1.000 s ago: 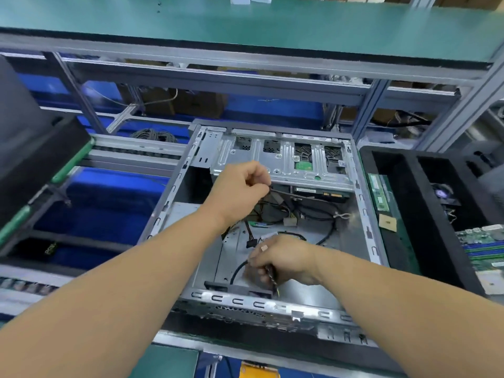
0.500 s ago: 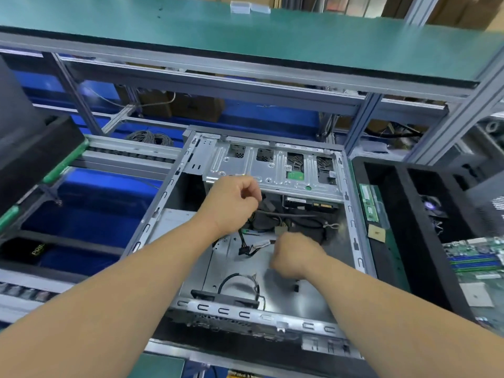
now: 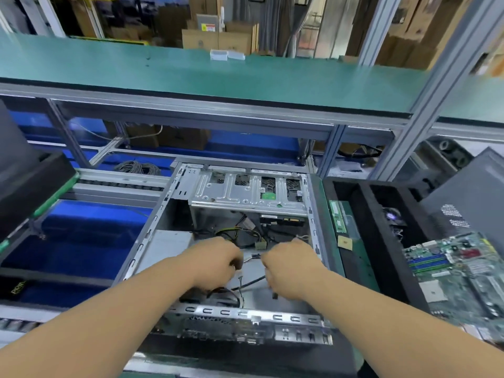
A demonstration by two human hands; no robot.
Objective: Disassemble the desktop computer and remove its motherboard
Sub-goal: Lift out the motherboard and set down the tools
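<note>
Motherboard (image 3: 461,271) already out, lying right of open case (image 3: 245,309). Left hand (image 3: 215,264) and right hand (image 3: 291,268) inside, fingers curled on loose cables (image 3: 252,257). Step: likely clearing wiring; next needs gentle separating pull.

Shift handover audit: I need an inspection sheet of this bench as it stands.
Surface: green bench shelf, two small white boxes on it.
Job's things: open computer case, no board inside; motherboard lies to its right.
Clutter: black foam tray holding memory sticks.
Grips: left hand and right hand, both curled on loose cables.
Cables: yellow-black bundle inside case.
Surroundings: cardboard boxes behind.
</note>
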